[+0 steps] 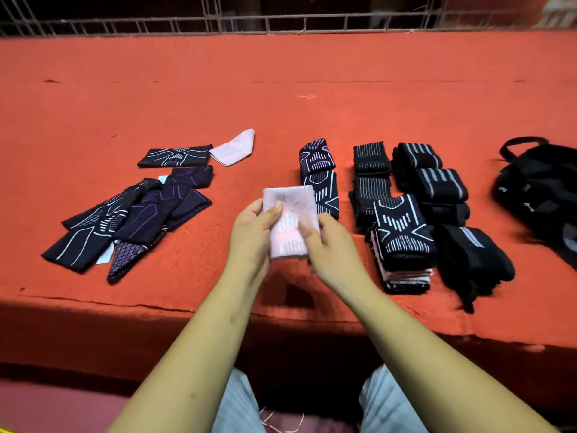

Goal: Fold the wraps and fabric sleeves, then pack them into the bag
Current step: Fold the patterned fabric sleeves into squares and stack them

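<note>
While held over the red table (pixel 281 89), a folded pink sleeve (pixel 288 201) is pinched at its left edge by the left hand (pixel 253 232) and at its right edge by the right hand (pixel 327 248), thumbs on top. Left of the grip, unfolded dark sleeves (pixel 131 214) are strewn. Just right of it, folded sleeves (pixel 402 235) and rolled wraps (pixel 437 182) are stacked, with the black bag (pixel 543 195) farthest right.

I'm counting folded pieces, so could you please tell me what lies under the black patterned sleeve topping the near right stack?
Under the black patterned sleeve lie folded sleeves; only their black and pink edges show. Their faces are covered, so I cannot count them.
</note>
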`<state>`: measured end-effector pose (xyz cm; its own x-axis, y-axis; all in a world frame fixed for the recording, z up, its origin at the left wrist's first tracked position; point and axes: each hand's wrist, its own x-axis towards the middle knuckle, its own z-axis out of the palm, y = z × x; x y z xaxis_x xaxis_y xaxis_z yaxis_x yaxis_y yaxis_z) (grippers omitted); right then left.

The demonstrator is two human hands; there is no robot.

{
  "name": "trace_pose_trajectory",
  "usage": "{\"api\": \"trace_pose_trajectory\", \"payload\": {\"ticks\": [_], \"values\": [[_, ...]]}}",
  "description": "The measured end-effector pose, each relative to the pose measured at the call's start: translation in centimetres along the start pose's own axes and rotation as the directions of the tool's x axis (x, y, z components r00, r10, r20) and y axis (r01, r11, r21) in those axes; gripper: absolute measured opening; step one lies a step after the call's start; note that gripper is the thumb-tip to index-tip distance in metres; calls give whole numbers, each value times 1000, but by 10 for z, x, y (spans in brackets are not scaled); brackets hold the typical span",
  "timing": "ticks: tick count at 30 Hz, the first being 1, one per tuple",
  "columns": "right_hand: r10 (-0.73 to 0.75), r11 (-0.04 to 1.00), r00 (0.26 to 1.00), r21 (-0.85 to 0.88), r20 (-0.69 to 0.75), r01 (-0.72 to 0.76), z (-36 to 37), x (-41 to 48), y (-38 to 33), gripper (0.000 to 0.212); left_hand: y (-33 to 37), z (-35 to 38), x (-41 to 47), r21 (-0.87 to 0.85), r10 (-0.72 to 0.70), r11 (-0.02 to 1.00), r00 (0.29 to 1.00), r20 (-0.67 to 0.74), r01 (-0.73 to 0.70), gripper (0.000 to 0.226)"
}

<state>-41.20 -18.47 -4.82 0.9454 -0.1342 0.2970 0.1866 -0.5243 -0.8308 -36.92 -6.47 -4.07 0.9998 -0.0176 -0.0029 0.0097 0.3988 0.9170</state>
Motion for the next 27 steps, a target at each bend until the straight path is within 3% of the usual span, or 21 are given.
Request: {"api": "trace_pose_trajectory", "payload": {"ticks": [4, 9, 13, 18, 21, 27], "values": [[54, 999, 998, 3, -29, -54, -26, 34, -9, 18, 15, 24, 26, 133, 10, 991, 999, 30, -14, 13], [229, 958, 965, 147, 128, -247, -58, 71, -21, 18, 26, 52, 68, 292, 15, 956, 998, -65, 5, 25], [332, 909, 940, 243, 73, -340, -92, 100, -18, 12, 26, 86, 89, 302, -69, 952, 995, 68, 45, 32], [360, 931, 933, 80, -25, -357, -146, 124, 15, 7, 16, 135, 104, 397, -137, 917, 969, 204, 46, 33], [411, 910, 911, 70, -25, -408, -168, 123, 37, 0, 0, 154, 108, 442, -203, 894, 945, 256, 73, 35], [469, 878, 882, 119, -32, -463, -177, 130, 70, 12, -33, 173, 125, 573, -251, 815, 944, 216, 86, 28]]}}
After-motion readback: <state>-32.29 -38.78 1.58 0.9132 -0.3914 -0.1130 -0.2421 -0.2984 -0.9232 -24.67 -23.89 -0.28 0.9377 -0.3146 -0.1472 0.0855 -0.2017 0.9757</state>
